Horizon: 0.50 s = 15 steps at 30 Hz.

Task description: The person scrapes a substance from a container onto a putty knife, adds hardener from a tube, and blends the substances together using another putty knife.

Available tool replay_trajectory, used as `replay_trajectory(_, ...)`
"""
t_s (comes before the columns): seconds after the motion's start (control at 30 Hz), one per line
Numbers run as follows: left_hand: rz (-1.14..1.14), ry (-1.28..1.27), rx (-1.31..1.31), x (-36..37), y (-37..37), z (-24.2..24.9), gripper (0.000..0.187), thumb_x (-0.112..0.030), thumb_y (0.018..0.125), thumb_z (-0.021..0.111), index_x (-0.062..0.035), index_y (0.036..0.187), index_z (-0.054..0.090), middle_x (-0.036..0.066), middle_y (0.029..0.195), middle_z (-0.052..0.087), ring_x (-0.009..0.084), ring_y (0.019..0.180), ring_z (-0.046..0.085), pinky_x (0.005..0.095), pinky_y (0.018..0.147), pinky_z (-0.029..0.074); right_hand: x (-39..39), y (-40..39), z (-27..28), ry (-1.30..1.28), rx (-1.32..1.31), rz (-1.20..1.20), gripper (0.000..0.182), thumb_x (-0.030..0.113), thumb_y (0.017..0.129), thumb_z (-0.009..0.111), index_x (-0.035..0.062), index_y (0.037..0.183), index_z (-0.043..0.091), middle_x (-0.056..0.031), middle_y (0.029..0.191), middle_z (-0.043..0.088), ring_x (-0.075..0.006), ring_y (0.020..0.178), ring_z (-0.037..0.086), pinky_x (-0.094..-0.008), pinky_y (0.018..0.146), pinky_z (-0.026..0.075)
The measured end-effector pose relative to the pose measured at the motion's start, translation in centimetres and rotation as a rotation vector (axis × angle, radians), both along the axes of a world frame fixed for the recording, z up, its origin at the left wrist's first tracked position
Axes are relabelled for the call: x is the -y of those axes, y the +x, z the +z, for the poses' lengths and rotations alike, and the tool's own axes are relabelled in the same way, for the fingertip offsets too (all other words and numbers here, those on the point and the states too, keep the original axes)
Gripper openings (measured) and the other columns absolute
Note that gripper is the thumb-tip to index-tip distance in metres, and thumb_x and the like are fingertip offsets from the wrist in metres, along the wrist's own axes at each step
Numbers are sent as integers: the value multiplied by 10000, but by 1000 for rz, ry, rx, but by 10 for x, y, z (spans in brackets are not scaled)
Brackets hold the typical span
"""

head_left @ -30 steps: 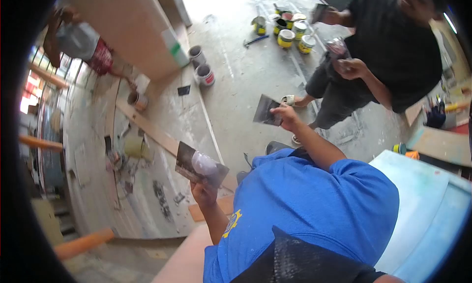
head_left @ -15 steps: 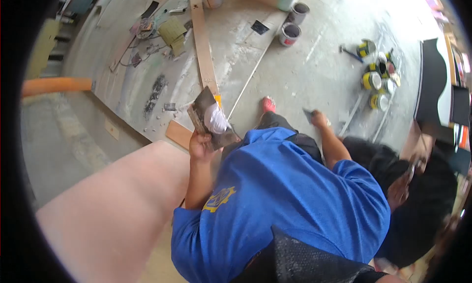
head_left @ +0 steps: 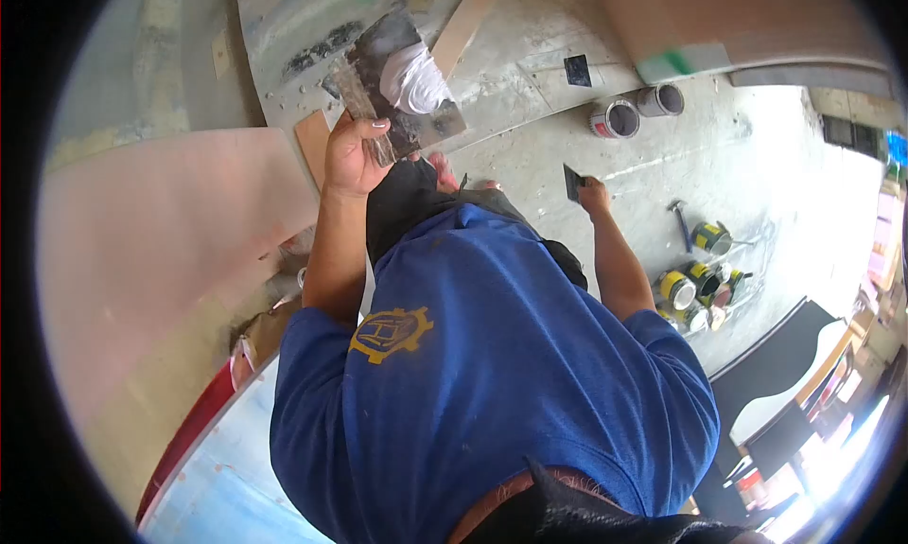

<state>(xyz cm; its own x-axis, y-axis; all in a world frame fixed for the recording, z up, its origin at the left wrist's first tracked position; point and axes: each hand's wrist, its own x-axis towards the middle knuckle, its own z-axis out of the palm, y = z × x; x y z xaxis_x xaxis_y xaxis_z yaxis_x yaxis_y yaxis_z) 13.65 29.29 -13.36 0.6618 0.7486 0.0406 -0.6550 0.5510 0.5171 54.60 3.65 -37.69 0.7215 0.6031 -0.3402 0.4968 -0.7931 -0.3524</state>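
My left hand (head_left: pixel 352 158) grips the wooden edge of a wide, stained metal filler blade (head_left: pixel 386 39), fingers behind and thumb over the wood. A mound of whitish filler paste (head_left: pixel 416 78) sits on its face. Held out to the other side, my right hand (head_left: pixel 594 196) is closed around a small dark scraper (head_left: pixel 572 182), its blade pointing away from me. The scraper is apart from the filler. My fingers cover its grip.
Two used tins (head_left: pixel 617 118) stand on the floor ahead. Yellow-labelled cans (head_left: pixel 677 289) cluster at right beside a hammer (head_left: pixel 681 224). A large pinkish panel (head_left: pixel 170 203) lies at left, and a brown panel (head_left: pixel 738 19) with a green mark spans the top right.
My view has swung to the right. The filler blade now appears higher and flatter to me, and the scraper remains in my right hand. The person at right is no longer visible.
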Motion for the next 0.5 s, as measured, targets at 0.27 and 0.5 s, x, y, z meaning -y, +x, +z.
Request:
replay_trajectory(0.27, 129, -197, -231, 2, 135, 25, 457, -25, 776, 488, -43, 1231, 445, 117, 1101, 585, 277, 893, 623, 444, 621, 540, -86, 98, 76, 160, -390, -76, 346, 211, 734, 661, 63, 1047, 639, -143, 803, 645, -221, 760, 615, -349, 681, 468)
replay_trajectory(0.5, -10, -349, -141, -116, 199, 3, 448, -8, 789, 502, -22, 1232, 436, 129, 1099, 596, 280, 954, 624, 450, 672, 564, -147, 132, 82, -85, -177, 64, 375, 259, 681, 694, 58, 992, 631, -225, 936, 636, -364, 921, 608, -431, 795, 472)
